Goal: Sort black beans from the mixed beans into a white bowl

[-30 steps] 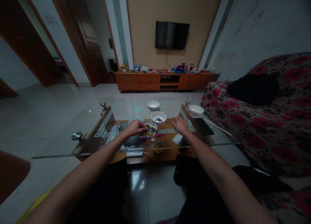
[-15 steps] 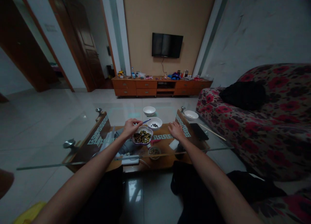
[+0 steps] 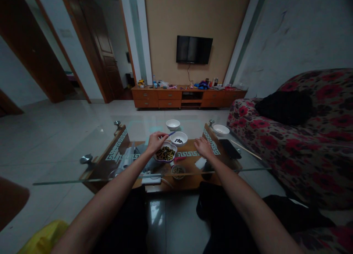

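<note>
My left hand (image 3: 156,142) pinches a slim blue-purple tool (image 3: 172,133), too small to tell its kind; its tip is over the left rim of a white bowl (image 3: 179,135) with several black beans. Just below that hand is a flower-shaped bowl (image 3: 175,149) full of mixed yellow, green and dark beans, its left side partly covered by the hand. To the right of both bowls, my right hand (image 3: 203,146) lies palm down on the glass table (image 3: 149,126), fingers apart and holding nothing.
Another white bowl (image 3: 173,124) stands behind, and one more white bowl (image 3: 221,130) is at the right. A black phone (image 3: 230,149) and thin sticks (image 3: 246,150) lie at the right. A small filled bowl (image 3: 178,172) and a power strip (image 3: 151,181) show low in front.
The view has swung slightly left. My left hand has moved a little forward and right, bringing the tool's tip further over the white bowl's rim. The right hand stays put on the table.
</note>
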`<state>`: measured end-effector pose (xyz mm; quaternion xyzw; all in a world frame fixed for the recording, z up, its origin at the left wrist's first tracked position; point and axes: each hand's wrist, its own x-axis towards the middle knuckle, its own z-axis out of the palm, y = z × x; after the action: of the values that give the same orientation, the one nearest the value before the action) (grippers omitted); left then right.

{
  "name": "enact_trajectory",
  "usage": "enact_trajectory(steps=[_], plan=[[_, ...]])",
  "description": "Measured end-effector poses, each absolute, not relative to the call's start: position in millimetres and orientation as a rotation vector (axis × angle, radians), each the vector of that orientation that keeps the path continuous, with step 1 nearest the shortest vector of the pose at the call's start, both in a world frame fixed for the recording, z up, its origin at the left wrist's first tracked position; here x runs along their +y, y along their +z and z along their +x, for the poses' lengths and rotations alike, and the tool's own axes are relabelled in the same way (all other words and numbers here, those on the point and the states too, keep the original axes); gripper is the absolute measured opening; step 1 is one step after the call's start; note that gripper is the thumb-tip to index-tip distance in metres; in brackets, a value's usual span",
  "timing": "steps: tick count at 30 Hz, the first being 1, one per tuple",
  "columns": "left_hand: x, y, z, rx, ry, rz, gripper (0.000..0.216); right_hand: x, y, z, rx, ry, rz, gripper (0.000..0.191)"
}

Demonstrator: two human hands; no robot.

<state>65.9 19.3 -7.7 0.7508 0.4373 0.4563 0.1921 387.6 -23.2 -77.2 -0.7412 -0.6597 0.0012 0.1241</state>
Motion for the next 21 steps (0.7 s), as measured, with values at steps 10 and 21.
enact_trajectory(steps=[10,21], plan=[[20,-11,19,1.238,0.836,2.457,0.019,-22,-77,389,-1.932,-0.004,-2.179,0.053],[6,-17,0,1.244,0.454,2.623,0.026,-19,-81,391,-1.944,-0.033,-2.194,0.054]])
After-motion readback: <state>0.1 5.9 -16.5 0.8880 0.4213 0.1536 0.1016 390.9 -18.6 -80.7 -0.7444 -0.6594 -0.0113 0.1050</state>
